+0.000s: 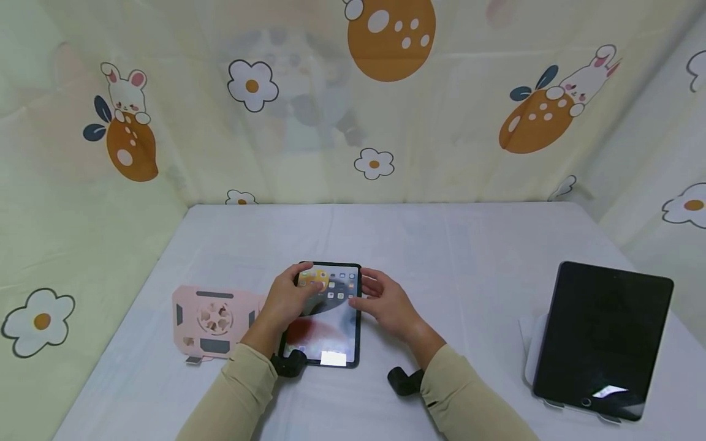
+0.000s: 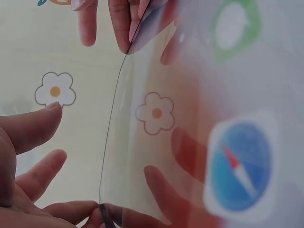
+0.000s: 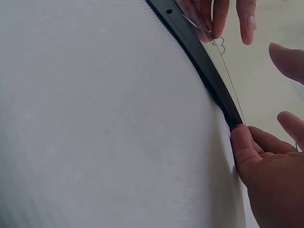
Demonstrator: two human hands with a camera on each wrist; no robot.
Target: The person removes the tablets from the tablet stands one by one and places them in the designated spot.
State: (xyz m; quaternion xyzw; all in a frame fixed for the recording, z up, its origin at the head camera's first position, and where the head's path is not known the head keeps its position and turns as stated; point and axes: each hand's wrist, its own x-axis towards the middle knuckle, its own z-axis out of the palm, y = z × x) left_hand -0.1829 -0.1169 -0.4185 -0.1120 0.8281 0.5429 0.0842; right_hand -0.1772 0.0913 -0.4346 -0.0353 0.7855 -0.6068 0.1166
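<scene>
1. My left hand (image 1: 287, 300) pinches the near corner of a clear screen film (image 2: 142, 128) between thumb and fingertip; the other fingers (image 2: 35, 126) are loosely spread above it.
2. My right hand (image 1: 386, 303) has its thumb pressed against the black right edge of the lit tablet (image 1: 331, 324), with the other fingers relaxed and apart over the screen.
3. The film sits between my two hands, over the tablet's screen. In the left wrist view its edge curves up off the glass, so it is lifted on my left side; how much of it lies flat I cannot tell.
4. The tablet lies flat on the desk (image 1: 441, 245) directly under both hands, with app icons showing at its far end.
5. Just left of my left hand, a pink stand (image 1: 215, 321) lies flat on the desk, touching or nearly touching the tablet's left edge.
6. Well to the right of my right hand, a dark tablet (image 1: 601, 340) leans upright on a white holder (image 1: 532, 349).
7. Beyond both hands, a cloth backdrop (image 1: 353, 110) printed with flowers and rabbits rises behind the desk.
</scene>
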